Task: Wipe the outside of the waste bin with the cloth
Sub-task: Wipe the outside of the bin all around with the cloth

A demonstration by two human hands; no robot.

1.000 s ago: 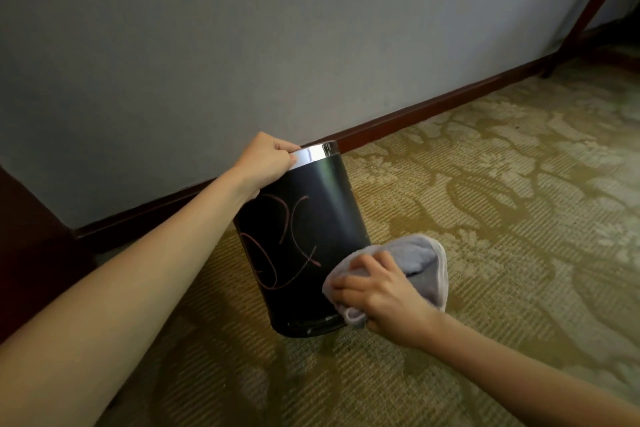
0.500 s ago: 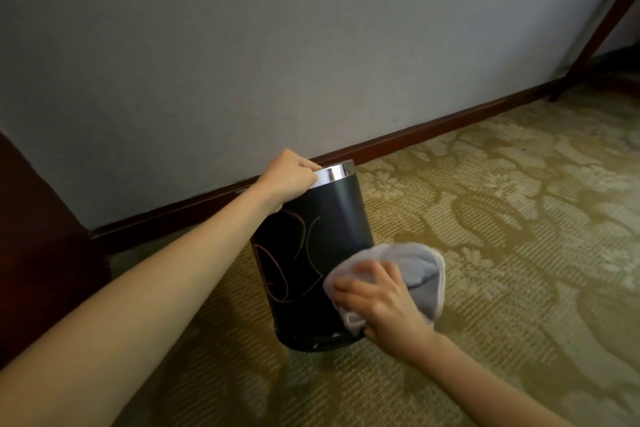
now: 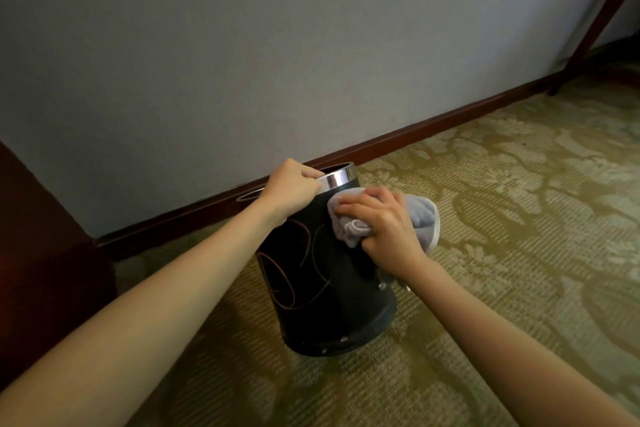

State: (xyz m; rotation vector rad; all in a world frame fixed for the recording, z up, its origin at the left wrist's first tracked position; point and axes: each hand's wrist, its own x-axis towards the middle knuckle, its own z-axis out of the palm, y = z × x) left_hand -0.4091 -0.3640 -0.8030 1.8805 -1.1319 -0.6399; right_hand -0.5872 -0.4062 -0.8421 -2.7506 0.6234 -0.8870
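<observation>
Waste bin [image 3: 322,291]: black cylinder, chrome rim band, thin pinkish swirl lines on the side facing you, small studs round the base; stands tilted on the carpet [image 3: 502,253], near the skirting board [image 3: 415,135] at 12 o'clock
Cloth [image 3: 420,215]: grey, bunched, pressed to the bin's upper wall at 3 o'clock, just under the rim
Your right hand [image 3: 384,229]: grip closed on the cloth, fingers flattened to bear on the wall
Your left hand [image 3: 294,184]: grip clenched over the rim at 10 o'clock, likely steadying the bin against the wiping push
</observation>
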